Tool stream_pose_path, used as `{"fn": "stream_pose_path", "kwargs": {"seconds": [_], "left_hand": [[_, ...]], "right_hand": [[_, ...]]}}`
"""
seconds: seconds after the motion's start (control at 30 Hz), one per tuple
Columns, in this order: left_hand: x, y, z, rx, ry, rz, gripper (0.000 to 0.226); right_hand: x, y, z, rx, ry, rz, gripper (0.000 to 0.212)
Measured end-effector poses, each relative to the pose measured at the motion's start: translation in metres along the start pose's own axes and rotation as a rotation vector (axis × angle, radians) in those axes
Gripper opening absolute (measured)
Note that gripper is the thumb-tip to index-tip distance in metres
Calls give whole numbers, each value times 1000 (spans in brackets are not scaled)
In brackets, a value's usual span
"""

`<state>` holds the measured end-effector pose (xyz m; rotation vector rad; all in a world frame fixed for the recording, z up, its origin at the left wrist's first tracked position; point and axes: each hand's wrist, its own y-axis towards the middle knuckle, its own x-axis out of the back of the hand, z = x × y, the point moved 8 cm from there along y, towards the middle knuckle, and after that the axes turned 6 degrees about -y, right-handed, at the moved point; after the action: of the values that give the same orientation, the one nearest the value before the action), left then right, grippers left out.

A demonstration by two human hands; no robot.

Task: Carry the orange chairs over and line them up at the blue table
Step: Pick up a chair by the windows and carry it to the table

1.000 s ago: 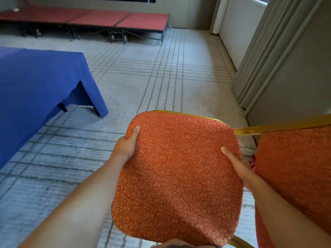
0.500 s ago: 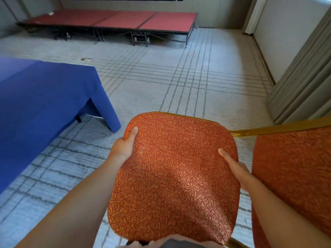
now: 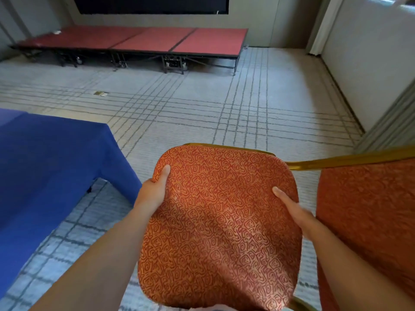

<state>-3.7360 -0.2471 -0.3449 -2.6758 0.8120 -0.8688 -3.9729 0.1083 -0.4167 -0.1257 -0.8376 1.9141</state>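
I carry an orange chair [image 3: 220,221] with a patterned cushion and a gold frame, held up in front of me with its seat pad facing me. My left hand [image 3: 155,191] grips the pad's left edge, thumb on the fabric. My right hand [image 3: 292,209] grips the right edge, thumb on top, fingers hidden behind. The chair's backrest [image 3: 368,212] fills the right side under a gold bar. The table under a blue cloth [image 3: 45,167] stands at the left, its corner just left of the chair.
Grey carpet with dark grid lines [image 3: 224,104] stretches ahead. A low red stage platform [image 3: 157,41] on black legs lines the far wall. A wall and a folded partition [image 3: 386,122] close the right side. A small flat object [image 3: 101,93] lies on the carpet.
The view has swung left and up, so more of the stage and the far wall shows. The blue table's corner sits nearer the chair. Both hands keep the same hold on the seat pad.
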Motion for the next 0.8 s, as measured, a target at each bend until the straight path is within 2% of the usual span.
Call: {"fn": "stream_pose_path", "kwargs": {"seconds": [0.1, 0.27, 0.43, 0.57, 0.8], "left_hand": [[-2, 56, -26, 35, -3, 0, 108], [-18, 154, -50, 112, 17, -15, 107], [-24, 272, -94, 150, -21, -101, 111], [-25, 345, -133, 170, -22, -177, 104], [-4, 452, -168, 226, -40, -235, 99]], "right_hand": [[-16, 48, 44, -22, -22, 19, 119], [-50, 146, 108, -46, -88, 89, 115], [-94, 255, 216, 11, -129, 159, 111], [-118, 324, 296, 22, -173, 217, 114], [-192, 414, 384, 21, -175, 305, 112]]}}
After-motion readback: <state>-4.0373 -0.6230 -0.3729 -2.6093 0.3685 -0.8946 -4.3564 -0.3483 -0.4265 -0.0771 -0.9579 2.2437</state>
